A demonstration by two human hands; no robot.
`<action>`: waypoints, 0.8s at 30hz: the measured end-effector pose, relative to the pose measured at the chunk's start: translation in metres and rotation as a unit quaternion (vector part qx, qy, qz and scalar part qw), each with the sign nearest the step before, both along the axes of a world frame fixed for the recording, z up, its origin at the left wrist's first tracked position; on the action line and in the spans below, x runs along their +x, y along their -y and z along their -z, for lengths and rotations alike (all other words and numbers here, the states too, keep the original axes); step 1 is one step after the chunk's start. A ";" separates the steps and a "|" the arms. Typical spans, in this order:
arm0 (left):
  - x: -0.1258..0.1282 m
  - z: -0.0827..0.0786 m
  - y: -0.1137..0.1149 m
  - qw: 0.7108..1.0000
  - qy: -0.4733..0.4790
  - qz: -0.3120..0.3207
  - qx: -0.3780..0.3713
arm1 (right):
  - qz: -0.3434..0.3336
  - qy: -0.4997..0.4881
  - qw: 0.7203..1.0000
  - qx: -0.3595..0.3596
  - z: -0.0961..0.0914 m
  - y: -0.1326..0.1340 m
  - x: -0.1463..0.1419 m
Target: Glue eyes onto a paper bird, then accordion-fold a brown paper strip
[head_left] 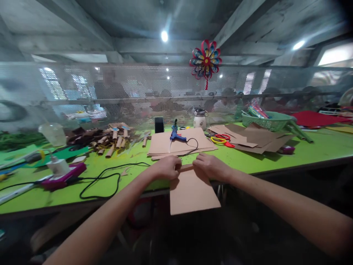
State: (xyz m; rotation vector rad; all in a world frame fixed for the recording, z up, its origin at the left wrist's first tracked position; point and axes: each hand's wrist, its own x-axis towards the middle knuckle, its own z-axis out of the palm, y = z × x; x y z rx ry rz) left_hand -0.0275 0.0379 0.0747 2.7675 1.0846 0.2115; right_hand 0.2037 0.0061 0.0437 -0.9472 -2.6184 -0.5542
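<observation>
A sheet of brown cardboard (194,193) hangs over the front edge of the green table, its far edge folded or rolled under my fingers. My left hand (167,167) is closed on the left end of that edge, fingers curled. At the right end, my right hand (211,166) grips the same edge with bent fingers. Just beyond both hands lies a stack of brown cardboard sheets (157,142). On the stack rests a blue glue gun (178,137) with a black cord.
Scissors with red and yellow handles (220,140) lie right of the stack, beside loose brown sheets (261,138). A green basket (268,120) stands farther right. At left are a purple power strip (64,176), a looping black cord (100,178) and several cardboard tubes (110,151). A perforated screen (154,81) rises behind.
</observation>
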 end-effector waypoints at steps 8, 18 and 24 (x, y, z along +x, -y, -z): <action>0.010 -0.014 -0.017 0.928 0.187 0.048 -0.318 | -0.076 0.069 0.988 0.119 -0.032 0.003 0.009; 0.026 0.006 -0.006 0.895 0.249 0.043 -0.367 | -0.078 -0.032 0.990 0.116 -0.010 0.001 0.023; 0.023 0.009 -0.003 0.941 0.198 0.068 -0.265 | -0.076 -0.053 0.991 0.096 -0.005 0.008 0.023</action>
